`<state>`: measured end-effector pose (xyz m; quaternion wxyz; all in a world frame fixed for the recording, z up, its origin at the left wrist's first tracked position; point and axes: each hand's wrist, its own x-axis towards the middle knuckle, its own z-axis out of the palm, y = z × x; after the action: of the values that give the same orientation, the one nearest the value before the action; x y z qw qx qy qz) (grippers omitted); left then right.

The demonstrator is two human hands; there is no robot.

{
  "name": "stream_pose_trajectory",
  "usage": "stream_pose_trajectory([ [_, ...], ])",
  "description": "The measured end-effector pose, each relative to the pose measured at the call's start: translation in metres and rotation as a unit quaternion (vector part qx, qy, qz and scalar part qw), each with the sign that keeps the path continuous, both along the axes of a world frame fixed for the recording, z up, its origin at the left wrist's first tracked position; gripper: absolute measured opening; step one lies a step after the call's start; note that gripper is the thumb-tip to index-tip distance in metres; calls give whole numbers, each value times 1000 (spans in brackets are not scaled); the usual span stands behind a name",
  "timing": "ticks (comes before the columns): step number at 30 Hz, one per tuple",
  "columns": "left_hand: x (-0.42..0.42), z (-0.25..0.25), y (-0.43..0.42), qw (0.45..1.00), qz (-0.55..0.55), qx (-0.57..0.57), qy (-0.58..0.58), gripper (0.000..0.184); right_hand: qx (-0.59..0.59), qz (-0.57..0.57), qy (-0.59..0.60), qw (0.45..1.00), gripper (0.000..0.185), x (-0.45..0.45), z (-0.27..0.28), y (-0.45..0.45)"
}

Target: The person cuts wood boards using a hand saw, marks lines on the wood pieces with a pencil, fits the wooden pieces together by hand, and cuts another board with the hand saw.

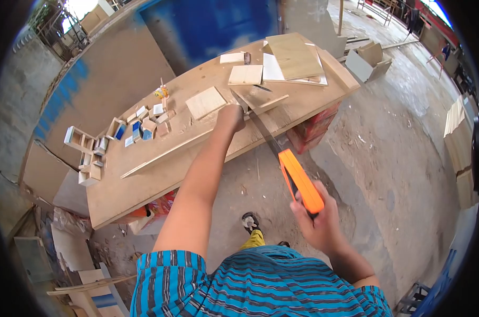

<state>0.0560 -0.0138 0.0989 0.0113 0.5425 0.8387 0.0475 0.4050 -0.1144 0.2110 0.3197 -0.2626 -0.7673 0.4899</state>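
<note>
A hand saw with an orange handle point(302, 182) is gripped in my right hand point(321, 219), in front of the workbench. Its dark blade point(265, 131) reaches up across a long, thin wooden strip point(171, 156) lying on the bench. My left hand point(231, 117) is closed on the strip, just left of the blade. A square wooden board point(205, 102) lies beyond my left wrist. Another pale board point(245, 75) rests behind the saw's tip, with a small dark tool point(261, 87) beside it.
The tabletop point(113, 198) holds small wood blocks point(148, 125), a small yellow container point(161, 92) and open wooden boxes point(85, 153) at the left. Large panels point(295, 57) lie at the back right. A red-wrapped stack point(314, 127) stands under the bench's right end.
</note>
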Motion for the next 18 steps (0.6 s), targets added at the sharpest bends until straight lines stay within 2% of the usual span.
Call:
stream_pose_trajectory([
  [4,5,10,-3,1000,-14,-17,-2,20,22,-33,47,998,20,-56,-43,27],
  [7,2,12,-2,1000,9,-14,-10,19,1,-36,46,998,18,-63,-33,25],
  [10,6,14,0,1000,16,-16,-10,17,-21,-25,3,999,18,-47,-32,28],
  [15,3,13,1,999,29,-11,8,16,-20,-30,18,999,18,-10,-16,3],
  [18,-7,16,7,999,11,-51,3,18,-16,-25,-10,1000,17,22,0,-7],
])
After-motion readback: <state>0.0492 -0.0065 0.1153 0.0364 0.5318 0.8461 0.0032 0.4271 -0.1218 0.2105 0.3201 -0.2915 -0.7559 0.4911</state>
